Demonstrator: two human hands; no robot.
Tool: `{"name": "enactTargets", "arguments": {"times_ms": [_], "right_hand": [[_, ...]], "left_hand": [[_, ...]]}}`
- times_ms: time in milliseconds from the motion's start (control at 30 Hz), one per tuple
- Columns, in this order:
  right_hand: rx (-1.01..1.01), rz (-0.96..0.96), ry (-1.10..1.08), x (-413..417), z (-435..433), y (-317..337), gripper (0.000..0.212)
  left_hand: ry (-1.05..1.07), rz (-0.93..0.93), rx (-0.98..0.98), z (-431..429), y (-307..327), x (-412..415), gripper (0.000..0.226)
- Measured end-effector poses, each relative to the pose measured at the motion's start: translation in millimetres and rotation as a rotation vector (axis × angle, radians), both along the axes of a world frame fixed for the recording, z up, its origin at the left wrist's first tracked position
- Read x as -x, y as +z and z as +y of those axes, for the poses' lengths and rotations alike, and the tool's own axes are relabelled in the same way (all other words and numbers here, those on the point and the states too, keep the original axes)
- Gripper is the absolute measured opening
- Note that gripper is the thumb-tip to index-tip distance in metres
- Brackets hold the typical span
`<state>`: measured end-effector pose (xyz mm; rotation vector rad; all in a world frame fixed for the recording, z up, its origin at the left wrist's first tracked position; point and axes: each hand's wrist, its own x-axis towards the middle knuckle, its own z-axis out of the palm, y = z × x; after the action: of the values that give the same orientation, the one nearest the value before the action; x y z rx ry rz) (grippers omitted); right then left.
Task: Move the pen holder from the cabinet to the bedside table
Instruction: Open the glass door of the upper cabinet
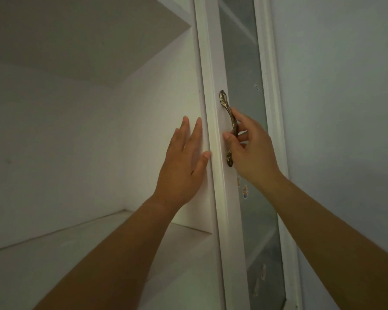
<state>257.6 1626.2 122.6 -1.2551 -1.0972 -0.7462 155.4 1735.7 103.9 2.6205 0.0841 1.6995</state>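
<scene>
My right hand [249, 148] grasping bronze handle [230, 128] of white cabinet [87, 130] door [222, 198], fingers curled round it (door has frosted glass panel [244, 108]). My left hand [184, 159] flat, fingers spread, resting against inner side panel beside door edge. Shelf [54, 253] below. Pen holder not in view.

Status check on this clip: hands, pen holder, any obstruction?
Right hand gripping the brass door handle. Left hand open, flat on the cabinet door edge. Pen holder not in view; visible shelf bare. Nothing blocking.
</scene>
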Motion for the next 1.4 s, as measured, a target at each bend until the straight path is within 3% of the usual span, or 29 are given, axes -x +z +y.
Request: {"name": "enactTargets", "arguments": {"times_ms": [1400], "right_hand": [[0.024, 0.068, 0.019, 5.0, -21.0, 6.2, 0.044]], "left_hand": [[-0.033, 0.024, 0.051, -2.8, 3.3, 3.6, 0.063]]}}
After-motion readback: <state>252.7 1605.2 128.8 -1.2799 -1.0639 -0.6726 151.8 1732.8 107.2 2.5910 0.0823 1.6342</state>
